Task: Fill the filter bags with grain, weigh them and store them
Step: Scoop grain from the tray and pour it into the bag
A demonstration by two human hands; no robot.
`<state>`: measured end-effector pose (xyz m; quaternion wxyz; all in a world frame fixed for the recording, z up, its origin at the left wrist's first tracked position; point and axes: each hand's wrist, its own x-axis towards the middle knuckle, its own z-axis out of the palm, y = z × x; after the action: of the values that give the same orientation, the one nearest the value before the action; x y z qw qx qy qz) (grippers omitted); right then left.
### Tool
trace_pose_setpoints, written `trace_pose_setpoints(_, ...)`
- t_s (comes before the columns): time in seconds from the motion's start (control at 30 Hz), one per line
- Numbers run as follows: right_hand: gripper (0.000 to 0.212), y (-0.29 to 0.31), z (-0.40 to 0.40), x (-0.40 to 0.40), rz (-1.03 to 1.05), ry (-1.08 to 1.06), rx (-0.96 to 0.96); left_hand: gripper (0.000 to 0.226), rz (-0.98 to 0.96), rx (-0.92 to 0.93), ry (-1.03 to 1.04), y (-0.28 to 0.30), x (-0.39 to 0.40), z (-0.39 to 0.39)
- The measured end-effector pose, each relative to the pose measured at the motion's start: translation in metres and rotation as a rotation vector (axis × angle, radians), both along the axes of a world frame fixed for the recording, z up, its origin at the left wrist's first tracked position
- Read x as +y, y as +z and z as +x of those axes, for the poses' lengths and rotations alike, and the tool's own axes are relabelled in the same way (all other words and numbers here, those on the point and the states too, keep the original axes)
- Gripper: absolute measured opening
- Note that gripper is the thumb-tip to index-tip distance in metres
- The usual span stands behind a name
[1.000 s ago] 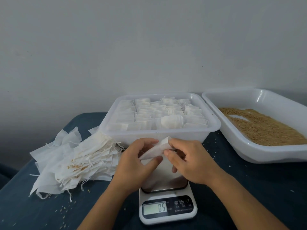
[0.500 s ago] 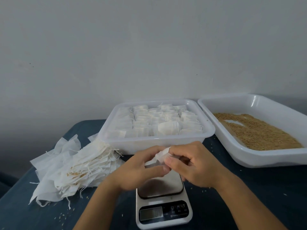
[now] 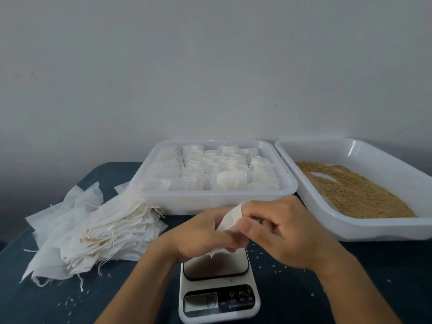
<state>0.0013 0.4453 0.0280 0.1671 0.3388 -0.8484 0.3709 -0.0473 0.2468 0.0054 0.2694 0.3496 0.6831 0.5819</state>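
Observation:
Both hands hold one white filter bag (image 3: 230, 218) above the small kitchen scale (image 3: 218, 288). My left hand (image 3: 201, 235) grips the bag from the left and below. My right hand (image 3: 280, 230) pinches its upper edge from the right. The scale's steel plate is bare and its display is too blurred to read. Behind the hands, a clear plastic tub (image 3: 210, 199) holds several rows of filled bags. A white tray (image 3: 364, 228) at the right holds loose brown grain (image 3: 357, 192).
A loose heap of empty filter bags (image 3: 88, 232) with strings lies at the left on the dark blue table (image 3: 350, 288). Stray grains dot the table around the scale and under the heap. A plain grey wall stands behind.
The bag has come up off the scale plate and is now held higher, in front of the tub. The camera view has tilted down slightly.

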Motion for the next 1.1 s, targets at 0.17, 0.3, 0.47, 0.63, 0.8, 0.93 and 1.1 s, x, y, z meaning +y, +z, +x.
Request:
trace_pose_setpoints(0.17, 0.044, 0.005, 0.003, 0.007, -0.099, -0.043, 0.051, 0.017, -0.005, 0.079, 0.073, -0.011, 0.003, 0.001)
trace_pose_setpoints(0.3, 0.042, 0.019, 0.0, 0.018, -0.139, -0.241, 0.253, 0.03, -0.017, 0.118, 0.173, -0.019, 0.007, 0.002)
trace_pose_setpoints(0.47, 0.021, 0.031, -0.043, 0.093, -0.185, -0.896, 0.095, 0.035, -0.021, 0.16, 0.272, -0.025, 0.008, 0.002)
trace_pose_setpoints(0.63, 0.05, 0.02, -0.071, 0.154, 0.424, -1.095, -0.565, 0.026, 0.013, 0.246, 0.334, -0.029, 0.012, 0.002)
trace_pose_setpoints(0.8, 0.047, 0.01, -0.077, 0.142, 0.847, -0.993, -0.727, 0.032, 0.018, 0.23, 0.405, -0.033, 0.015, 0.001)
trace_pose_setpoints(0.93, 0.029, -0.004, -0.084, 0.136, 0.824, -1.039, -0.71, 0.039, 0.052, 0.171, 0.399, -0.034, 0.017, 0.003)
trace_pose_setpoints(1.1, 0.032, -0.004, -0.091, 0.142, 0.759, -1.085, -0.705, 0.041, 0.052, 0.146, 0.39, -0.032, 0.019, 0.007)
